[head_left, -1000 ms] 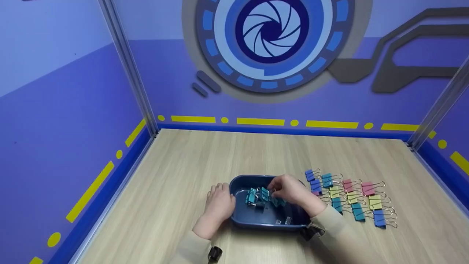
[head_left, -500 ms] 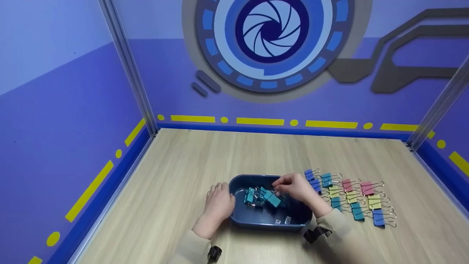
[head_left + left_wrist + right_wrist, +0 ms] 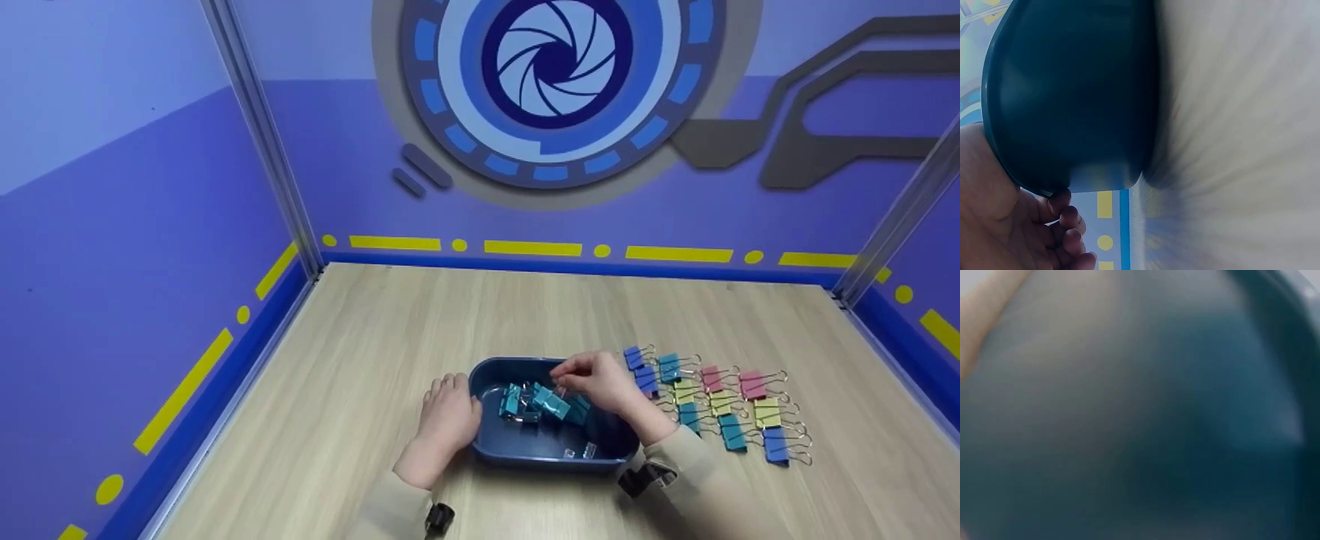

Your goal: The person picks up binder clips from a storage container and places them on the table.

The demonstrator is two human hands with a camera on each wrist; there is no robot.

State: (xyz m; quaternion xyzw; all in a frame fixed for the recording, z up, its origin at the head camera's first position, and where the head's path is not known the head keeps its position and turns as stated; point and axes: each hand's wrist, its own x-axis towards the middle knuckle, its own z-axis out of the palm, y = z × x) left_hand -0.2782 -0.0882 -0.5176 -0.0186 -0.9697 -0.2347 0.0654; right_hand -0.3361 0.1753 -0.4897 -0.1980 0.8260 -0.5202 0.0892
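A dark blue tray (image 3: 517, 454) stands on the table with several teal binder clips in it. My right hand (image 3: 606, 384) reaches over its right side, thumb and fingertips pinching the wire handle of a teal binder clip (image 3: 551, 403). Next to that clip lies another teal clip (image 3: 578, 410), and further left in the tray sits a teal clip (image 3: 511, 402). Against the left rim rests my left hand (image 3: 450, 416), its fingers relaxed along the outside. The left wrist view shows the left hand's fingers (image 3: 1072, 239) loosely bent beside the tray wall (image 3: 1072, 101). The right wrist view is blurred.
Right of the tray, binder clips are laid out in rows, among them a pink clip (image 3: 753, 384), a yellow clip (image 3: 767, 413) and a blue clip (image 3: 777, 444). Small clear pieces (image 3: 589, 451) lie at the tray's front. Blue panels (image 3: 187, 300) enclose the wooden table (image 3: 420, 315).
The right hand first drew a little to the right, then back left. The pinched teal clip has come up into plainer sight, overlapping the others. The left hand stays where it was.
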